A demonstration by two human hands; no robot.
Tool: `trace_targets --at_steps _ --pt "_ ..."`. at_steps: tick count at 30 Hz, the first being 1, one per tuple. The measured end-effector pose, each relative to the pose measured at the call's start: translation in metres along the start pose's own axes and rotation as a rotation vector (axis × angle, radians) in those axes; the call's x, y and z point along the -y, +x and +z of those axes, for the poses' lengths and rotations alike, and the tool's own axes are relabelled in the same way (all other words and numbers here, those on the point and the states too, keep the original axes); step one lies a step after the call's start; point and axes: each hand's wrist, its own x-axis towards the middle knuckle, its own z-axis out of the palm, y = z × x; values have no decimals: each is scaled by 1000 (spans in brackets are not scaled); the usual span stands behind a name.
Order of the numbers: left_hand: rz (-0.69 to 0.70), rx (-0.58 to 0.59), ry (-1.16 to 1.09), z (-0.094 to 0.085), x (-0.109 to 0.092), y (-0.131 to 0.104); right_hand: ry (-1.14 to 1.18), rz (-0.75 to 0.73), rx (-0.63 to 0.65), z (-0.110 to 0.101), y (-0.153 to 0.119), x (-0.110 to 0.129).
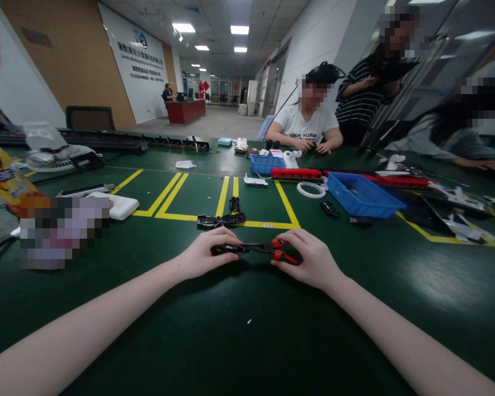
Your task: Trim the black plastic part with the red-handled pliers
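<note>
In the middle of the head view, my left hand (pixel 208 250) is closed around a small black part (pixel 225 249), mostly covered by the fingers. Red-handled pliers (pixel 281 252) are gripped in my right hand (pixel 309 257), their handles somewhat apart. The plier jaws point left and meet the end of the black part; whether they clamp it I cannot tell. Just beyond my hands, dark jointed-looking pieces (pixel 220 220) lie on the green table (pixel 181 341), near the yellow tape lines. A tiny white scrap (pixel 249 321) rests on the table nearer to me.
To the right stands a blue bin (pixel 363 198), beside a white ring (pixel 311 190) and a small black object (pixel 329 209). A smaller blue bin (pixel 268 164) is farther back. Leftward are a white box (pixel 117 206) and a bottle (pixel 4 176). Several people are beyond the table.
</note>
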Motion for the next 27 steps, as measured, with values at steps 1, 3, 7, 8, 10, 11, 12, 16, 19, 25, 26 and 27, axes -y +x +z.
trace_targets --at_steps 1,3,7,8,10,11,12,16,19,25,26,27 --pt "-6 6 -5 0 -1 0 -11 -8 -6 0 0 0" --pt "-10 14 -10 0 -1 0 -29 -33 -17 0 0 -1" --pt "-11 10 -20 0 -1 0 -66 -78 -35 1 -1 -2" --pt "-16 16 -25 0 -1 0 -75 -83 -33 1 -1 -2" --pt "-38 43 -31 0 -1 0 -93 -90 -30 1 -1 -2" --pt "-53 60 -30 0 -1 0 -103 -95 -30 1 -1 -2" --pt "-65 73 -26 0 -1 1 -112 -102 -33 1 -1 -2" --pt "-86 96 -8 0 -2 1 -124 -118 -51 2 -2 -2" --pt "-92 95 0 0 -4 1 -83 -98 -21 2 -2 -1" --pt "-177 193 45 -2 -12 1 -37 -84 7 3 -3 0" --pt "-183 201 52 -2 -13 1 -37 -84 7 3 -3 0" --pt "-189 209 58 -2 -13 1 -37 -83 9 3 -3 0"
